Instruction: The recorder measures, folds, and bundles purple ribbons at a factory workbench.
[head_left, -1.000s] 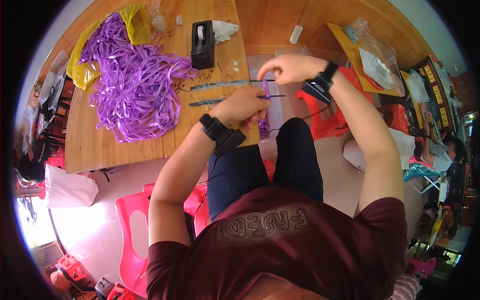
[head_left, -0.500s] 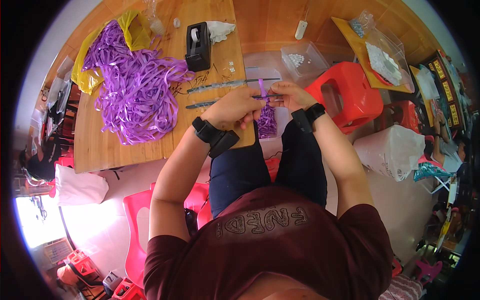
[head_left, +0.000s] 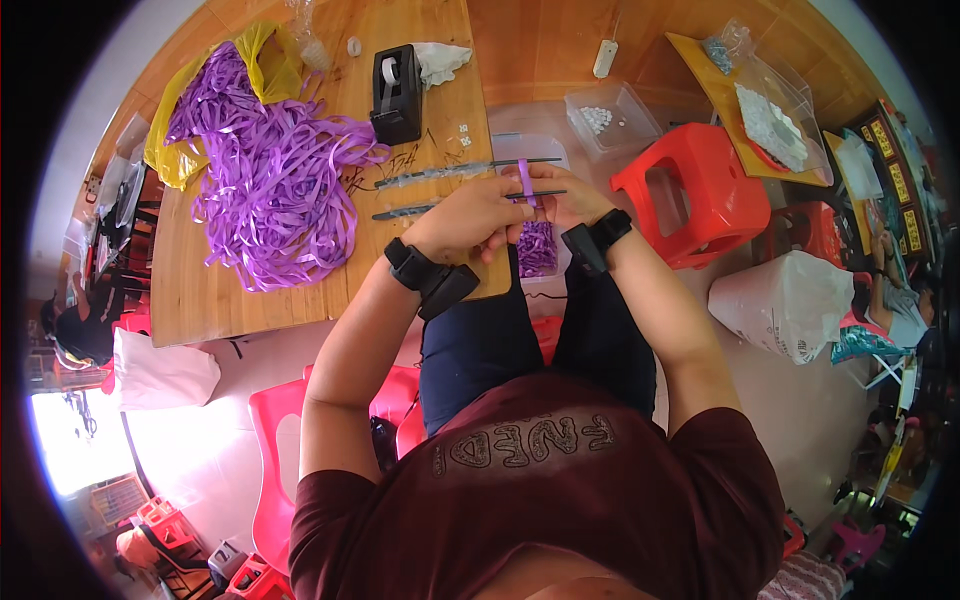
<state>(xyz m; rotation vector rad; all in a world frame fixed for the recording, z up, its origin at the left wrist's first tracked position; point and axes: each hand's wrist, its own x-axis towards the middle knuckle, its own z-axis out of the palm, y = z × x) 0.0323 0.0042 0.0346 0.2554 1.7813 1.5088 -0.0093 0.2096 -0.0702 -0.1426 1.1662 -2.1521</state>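
A strip of purple ribbon (head_left: pixel 527 177) crosses two thin dark rods that project past the table edge. My left hand (head_left: pixel 478 215) lies over the lower rod (head_left: pixel 403 212), its fingertips closed at the ribbon's left side. On the other side my right hand (head_left: pixel 572 203) is curled in close, its fingertips against the ribbon and partly hidden by it and the rod. The upper rod (head_left: pixel 440 173) runs just beyond my hands, fixed to the table with clear tape. Below my hands, a bunch of purple ribbon pieces (head_left: pixel 537 250) sits in a clear plastic bin (head_left: pixel 563 150).
On the wooden table (head_left: pixel 300 318) a large heap of purple ribbon (head_left: pixel 275 190) spills from a yellow bag (head_left: pixel 165 155). A black tape dispenser (head_left: pixel 397 110) stands near the rods. To the right are a red stool (head_left: pixel 700 190) and a clear box with white pieces (head_left: pixel 630 120).
My right hand has shifted lower and turned inward, its fingers leaving the spot above the lower rod's tip. The ribbon now lies flatter across the rods. My left hand stays nearly still.
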